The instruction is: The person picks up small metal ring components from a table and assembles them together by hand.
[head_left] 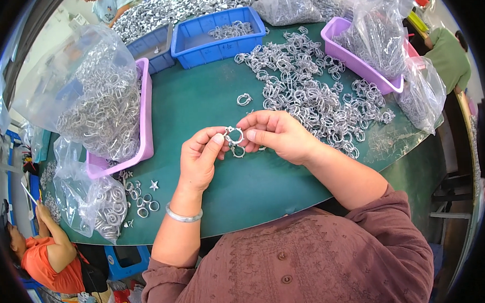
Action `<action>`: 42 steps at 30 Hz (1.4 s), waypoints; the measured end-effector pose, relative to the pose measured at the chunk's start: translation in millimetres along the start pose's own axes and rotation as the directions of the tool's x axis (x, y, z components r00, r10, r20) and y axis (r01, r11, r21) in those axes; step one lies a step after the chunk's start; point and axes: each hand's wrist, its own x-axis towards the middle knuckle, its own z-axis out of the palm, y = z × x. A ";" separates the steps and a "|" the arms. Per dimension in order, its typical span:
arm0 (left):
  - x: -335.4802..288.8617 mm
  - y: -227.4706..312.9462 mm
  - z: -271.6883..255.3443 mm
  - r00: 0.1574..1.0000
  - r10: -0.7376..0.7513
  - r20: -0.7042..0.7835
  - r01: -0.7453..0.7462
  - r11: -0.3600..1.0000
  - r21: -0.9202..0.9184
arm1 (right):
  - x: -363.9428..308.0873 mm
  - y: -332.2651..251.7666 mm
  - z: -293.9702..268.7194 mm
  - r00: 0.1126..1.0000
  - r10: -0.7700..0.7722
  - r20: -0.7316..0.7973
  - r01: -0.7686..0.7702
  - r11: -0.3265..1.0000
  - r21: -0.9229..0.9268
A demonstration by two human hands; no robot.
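Note:
Over the green table, both my hands meet at a small silvery ring-shaped metal part [234, 136]. My left hand [198, 158] pinches its left side between thumb and fingers. From the right, the thumb and fingertips of my right hand [278, 135] close on the opposite side. A second metal ring [237, 151] hangs just below the first; whether the two are joined, I cannot tell. Beyond my right hand spreads a big loose pile of similar rings [299, 78]. One single ring [244, 99] lies apart to the left of that pile.
A purple bin [147, 112] holding a bulging bag of rings stands left, with a smaller bag [111, 208] nearer me. Blue bins [219, 52] stand at the back, another purple bin [357, 60] at back right. Other people [49, 257] are at the left, far and right sides.

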 end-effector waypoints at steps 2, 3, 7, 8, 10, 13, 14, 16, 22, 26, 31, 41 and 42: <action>0.1 -0.4 0.5 1.000 -0.001 -0.001 0.001 1.000 -0.003 | 0.3 0.2 -0.3 1.000 0.003 0.009 -0.003 1.000 -0.001; 0.0 -0.5 1.0 1.000 -0.006 -0.006 0.006 1.000 0.002 | 0.5 -0.4 0.2 1.000 0.013 0.019 -0.013 1.000 -0.004; -0.8 -1.8 1.5 0.999 -0.024 -0.023 0.025 0.999 0.043 | -1.0 -3.2 2.0 0.999 0.051 0.018 -0.051 0.999 -0.012; -0.7 -1.9 1.4 0.999 -0.024 -0.023 0.025 0.999 0.043 | -0.9 -3.7 2.1 0.999 0.051 0.017 -0.051 0.999 -0.012; -0.3 -2.0 1.1 0.999 -0.031 -0.015 0.032 0.999 0.041 | -0.5 -4.4 1.8 0.998 0.063 0.012 -0.063 0.998 -0.002; 0.1 -1.8 0.7 0.999 -0.048 -0.011 0.049 0.998 0.035 | 0.7 -3.1 0.1 0.998 0.066 0.008 -0.066 0.998 0.011; 0.2 -1.1 0.9 0.999 -0.049 -0.011 0.049 0.998 0.034 | 0.8 -3.5 0.5 0.998 0.066 0.007 -0.066 0.998 0.011; 0.4 1.0 1.5 0.999 -0.035 0.003 0.035 0.998 0.046 | 0.6 -4.8 1.9 0.998 0.067 -0.008 -0.066 0.997 0.027; -1.4 1.1 2.4 0.999 -0.030 0.017 0.030 0.999 -0.028 | -0.7 2.1 1.0 0.994 -0.105 0.011 0.105 0.993 -0.057; -1.2 1.2 2.9 0.996 0.051 0.072 -0.048 0.998 -0.041 | -1.7 -2.7 -0.7 0.856 -0.483 0.186 0.476 0.594 -0.648; -0.7 -0.5 2.6 0.994 0.089 0.056 -0.087 0.996 -0.036 | -1.2 -1.7 3.3 0.765 -0.599 0.237 0.554 0.424 -0.716; -0.4 0.6 3.3 0.989 0.113 0.100 -0.108 0.993 -0.054 | -1.6 4.9 2.6 0.804 -0.582 0.126 0.511 0.566 -0.647; -0.1 0.2 2.3 0.989 0.103 0.106 -0.100 0.994 -0.037 | -0.9 5.1 2.4 0.797 -0.589 0.130 0.516 0.555 -0.652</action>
